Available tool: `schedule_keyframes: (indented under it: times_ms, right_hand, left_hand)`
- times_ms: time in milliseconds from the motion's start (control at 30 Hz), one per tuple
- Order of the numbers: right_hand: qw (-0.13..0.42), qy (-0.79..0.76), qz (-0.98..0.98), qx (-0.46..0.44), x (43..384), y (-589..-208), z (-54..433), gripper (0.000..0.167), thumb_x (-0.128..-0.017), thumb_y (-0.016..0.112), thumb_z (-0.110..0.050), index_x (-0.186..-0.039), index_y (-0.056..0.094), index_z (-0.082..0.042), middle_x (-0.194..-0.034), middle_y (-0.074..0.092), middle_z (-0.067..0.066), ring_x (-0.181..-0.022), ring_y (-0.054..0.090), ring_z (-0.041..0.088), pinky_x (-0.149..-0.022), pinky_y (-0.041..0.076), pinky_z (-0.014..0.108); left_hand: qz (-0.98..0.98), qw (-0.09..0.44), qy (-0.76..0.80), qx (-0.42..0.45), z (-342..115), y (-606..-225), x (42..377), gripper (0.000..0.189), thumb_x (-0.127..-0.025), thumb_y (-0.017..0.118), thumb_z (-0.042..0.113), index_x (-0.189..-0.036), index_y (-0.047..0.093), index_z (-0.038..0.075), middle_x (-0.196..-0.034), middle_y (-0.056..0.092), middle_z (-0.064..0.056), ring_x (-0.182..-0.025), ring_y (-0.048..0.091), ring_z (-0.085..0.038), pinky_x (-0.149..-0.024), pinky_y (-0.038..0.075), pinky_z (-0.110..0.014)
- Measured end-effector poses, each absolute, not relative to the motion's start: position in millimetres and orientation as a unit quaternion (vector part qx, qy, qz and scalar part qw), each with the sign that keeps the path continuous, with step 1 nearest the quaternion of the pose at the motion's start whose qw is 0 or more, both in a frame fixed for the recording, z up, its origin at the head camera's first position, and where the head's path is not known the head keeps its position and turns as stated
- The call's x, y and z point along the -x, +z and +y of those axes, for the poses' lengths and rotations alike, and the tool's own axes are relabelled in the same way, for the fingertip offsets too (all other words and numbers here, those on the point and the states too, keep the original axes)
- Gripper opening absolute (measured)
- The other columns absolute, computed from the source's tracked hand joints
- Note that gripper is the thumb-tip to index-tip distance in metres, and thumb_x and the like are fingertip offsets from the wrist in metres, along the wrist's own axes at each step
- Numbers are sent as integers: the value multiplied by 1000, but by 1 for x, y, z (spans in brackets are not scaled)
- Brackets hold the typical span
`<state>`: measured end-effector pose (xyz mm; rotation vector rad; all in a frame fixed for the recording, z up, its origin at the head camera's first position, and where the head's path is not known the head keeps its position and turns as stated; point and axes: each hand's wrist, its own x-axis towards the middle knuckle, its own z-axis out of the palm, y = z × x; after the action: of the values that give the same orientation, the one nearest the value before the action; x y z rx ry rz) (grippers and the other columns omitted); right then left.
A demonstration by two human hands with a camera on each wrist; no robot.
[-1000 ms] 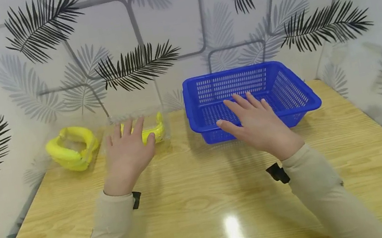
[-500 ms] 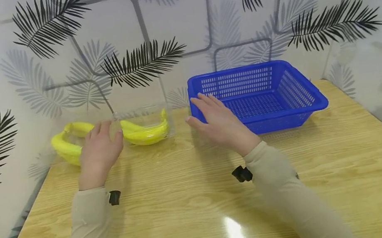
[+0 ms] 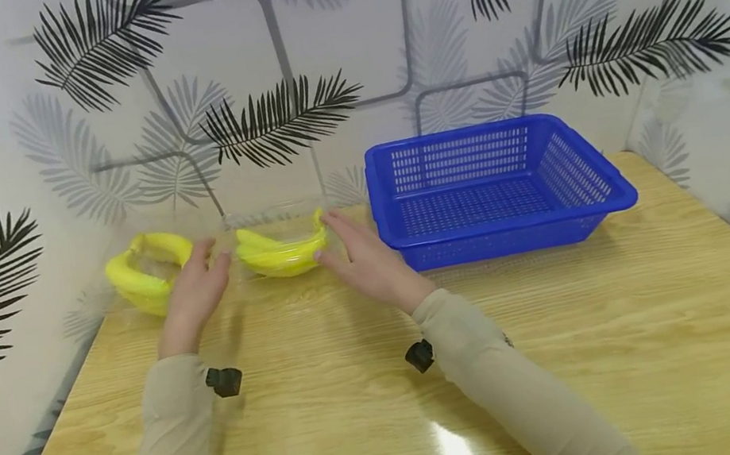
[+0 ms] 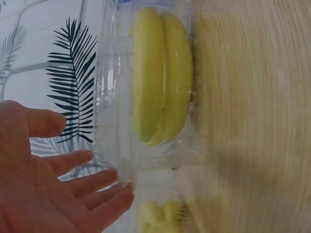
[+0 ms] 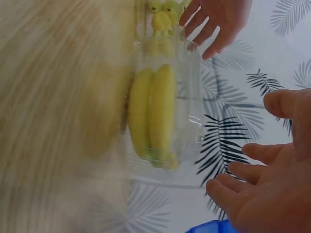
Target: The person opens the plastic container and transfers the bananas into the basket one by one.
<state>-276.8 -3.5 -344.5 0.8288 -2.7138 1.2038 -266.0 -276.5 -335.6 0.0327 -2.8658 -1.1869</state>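
Note:
Two clear plastic containers of yellow bananas stand against the wall. My left hand reaches between them, fingers extended, at the left end of the middle container. In the left wrist view its fingertips are right at the container's corner. My right hand is at the opposite end, thumb and fingers spread around that side of the bananas. The right wrist view shows this hand with straight, parted fingers beside the container. Part of the left bunch of bananas is hidden behind my left hand.
A blue perforated plastic basket stands to the right of my right hand, close to the wall. The wood-grain table stretches in front. A leaf-patterned wall bounds its back.
Both hands have moved left. My right hand has gone from over the blue basket to the right end of the middle banana container; my left hand has uncovered that container and reached its left end.

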Motion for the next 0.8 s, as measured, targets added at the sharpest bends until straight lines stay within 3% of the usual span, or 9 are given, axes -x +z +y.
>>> schedule_keyframes:
  times_ms: [267, 400, 600, 800]
  right_hand:
    - [-9, 450, -858, -248, 288, -367, -6, 67, -103, 50, -37, -156, 22, -8, -161, 20, 11, -147, 18, 25, -119, 18, 41]
    - [-53, 495, -832, -245, 292, -376, -7, 69, -103, 51, -33, -158, 17, -9, -161, 20, 10, -144, 25, 30, -117, 26, 44]
    - [-70, 504, -823, -251, 292, -381, -8, 72, -102, 54, -30, -158, 13, -10, -162, 18, 9, -140, 32, 37, -112, 34, 48]
    - [-66, 495, -828, -255, 288, -378, -5, 71, -101, 57, -24, -158, 17, -8, -161, 20, 11, -139, 35, 38, -110, 38, 46]
  left_hand:
    - [-881, 13, -473, -7, -282, -350, 273, 61, -105, 37, 39, -157, 23, 11, -160, 15, -22, -144, 20, -42, -113, 26, -58]
    - [-872, 22, -490, -2, -284, -355, 275, 59, -105, 39, 35, -157, 25, 10, -162, 10, -17, -146, 15, -40, -115, 23, -57]
    - [-864, 44, -502, 0, -288, -356, 274, 54, -105, 41, 25, -153, 31, 3, -158, 21, -23, -145, 17, -39, -116, 22, -55]
    - [-857, 46, -513, -14, -288, -352, 270, 50, -103, 45, 20, -150, 38, 2, -152, 32, -26, -139, 31, -40, -110, 35, -52]
